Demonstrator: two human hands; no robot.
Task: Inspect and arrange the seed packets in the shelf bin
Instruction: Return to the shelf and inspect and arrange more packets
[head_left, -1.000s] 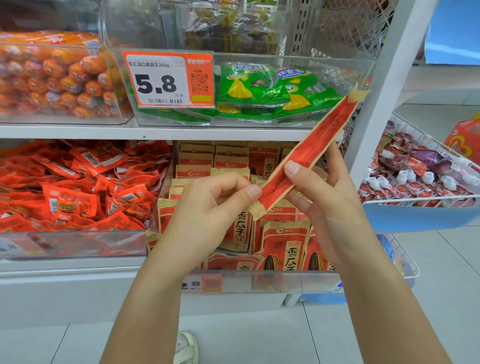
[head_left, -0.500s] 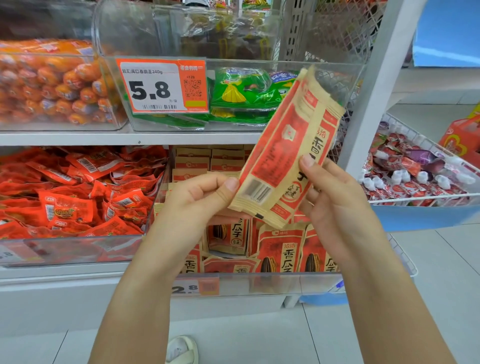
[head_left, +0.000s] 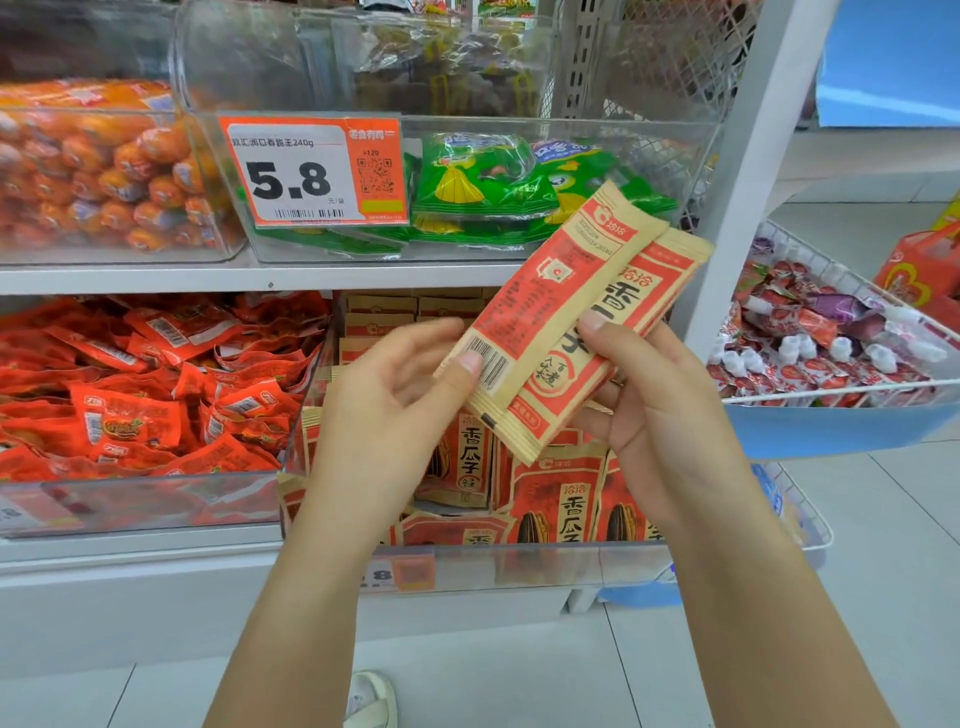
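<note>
Two red-and-tan seed packets (head_left: 566, 312) are held tilted in front of the shelf, the front one back side up with its barcode showing. My left hand (head_left: 395, 410) pinches the lower left corner with the thumb on the barcode. My right hand (head_left: 654, 410) grips both packets from the right, thumb on top. Below them, a clear shelf bin (head_left: 545, 561) holds several more of the same seed packets (head_left: 561, 499), some upright, some lying flat.
A clear bin of red snack sachets (head_left: 140, 395) sits to the left. Above are a bin of green packets (head_left: 493, 192) with a 5.8 price tag (head_left: 311, 171) and orange sausages (head_left: 93, 166). A white wire basket (head_left: 841, 343) hangs at right beside the shelf post (head_left: 753, 171).
The packets turned from edge-on to flat, facing me, then fanned apart into two and dropped lower. My left thumb slid onto the barcode corner.
</note>
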